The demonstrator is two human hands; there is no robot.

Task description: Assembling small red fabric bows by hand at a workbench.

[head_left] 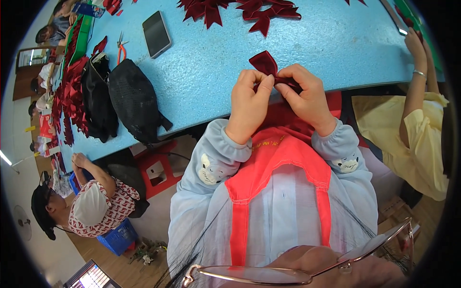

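Observation:
Between both hands, just over the near edge of the blue table (201,81), is a dark red velvet ribbon bow (263,62). One loop points up and away to the left. My left hand (249,100) pinches the bow near its middle with thumb and fingertips. From the other side, my right hand (307,91) grips it, thumb and bent fingers closed on the fabric. The thumbs almost meet at the centre, and my fingers hide much of the right side. More dark red bows (210,13) lie in a pile beyond my hands.
To the left lie a dark phone (156,34), orange-handled pliers (121,50), black bags (135,98) and a heap of red bows (72,93). A person in a patterned top (103,206) sits at left; one in yellow (418,139) works close at right. A red apron (273,153) covers my lap.

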